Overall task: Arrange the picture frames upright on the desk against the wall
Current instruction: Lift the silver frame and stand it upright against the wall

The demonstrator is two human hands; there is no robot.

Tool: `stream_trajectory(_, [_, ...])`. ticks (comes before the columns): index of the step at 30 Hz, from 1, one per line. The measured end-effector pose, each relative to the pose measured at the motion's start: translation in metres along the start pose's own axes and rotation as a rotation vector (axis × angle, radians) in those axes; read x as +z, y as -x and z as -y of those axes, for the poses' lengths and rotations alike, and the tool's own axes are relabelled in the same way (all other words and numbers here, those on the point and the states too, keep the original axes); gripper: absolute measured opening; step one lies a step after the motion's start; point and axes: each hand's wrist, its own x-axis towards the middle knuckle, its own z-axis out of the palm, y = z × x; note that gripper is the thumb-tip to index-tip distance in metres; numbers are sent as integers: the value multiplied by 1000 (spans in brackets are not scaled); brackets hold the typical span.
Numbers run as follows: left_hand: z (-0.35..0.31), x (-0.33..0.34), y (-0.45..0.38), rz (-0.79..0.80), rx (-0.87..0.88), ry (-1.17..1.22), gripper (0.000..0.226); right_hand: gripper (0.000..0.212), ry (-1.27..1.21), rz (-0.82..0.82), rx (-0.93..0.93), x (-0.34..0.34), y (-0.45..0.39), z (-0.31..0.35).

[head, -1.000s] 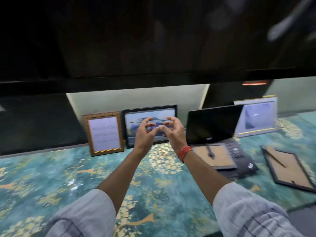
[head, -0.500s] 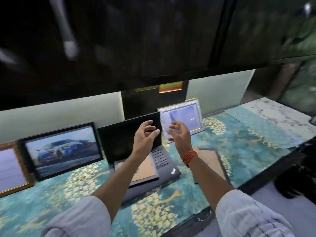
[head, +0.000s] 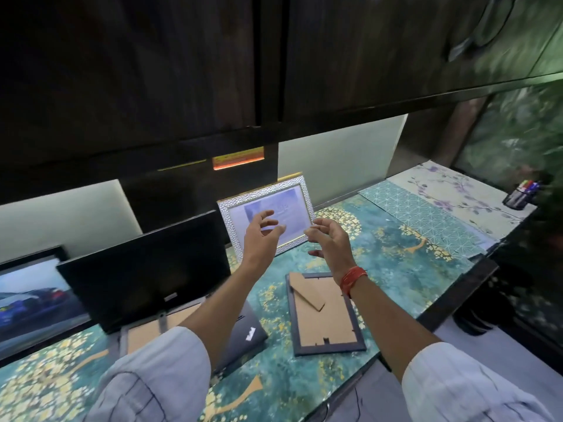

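A silver textured frame (head: 300, 190) stands upright against the back wall. My left hand (head: 262, 236) and my right hand (head: 327, 239) hover in front of it, fingers spread, holding nothing. A dark frame (head: 323, 315) lies face down on the desk below my right wrist, cardboard back and stand showing. Another face-down frame (head: 143, 330) lies on the laptop's keyboard, partly hidden by my left arm. A black frame with a car picture (head: 27, 293) stands at the far left.
An open laptop (head: 146, 281) with a dark screen sits left of the silver frame. Dark cabinets (head: 274, 71) hang low over the desk. A pen holder (head: 518, 196) stands at the far right. The desk's front edge (head: 451, 303) runs diagonally at right.
The view has swung right, from the gold and car frames to the silver frame. Both hands moved with it and spread wider in front of the silver frame.
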Motion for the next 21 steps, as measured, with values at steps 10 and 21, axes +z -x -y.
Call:
stream_trajectory(10, [56,42,-123,-230,-352,-178,82,36,92,135,114,-44,-161,-51])
stream_trajectory(21, [127,54,-165,-525,-606,-337,91,55,544,222,39,-49,-310,-117])
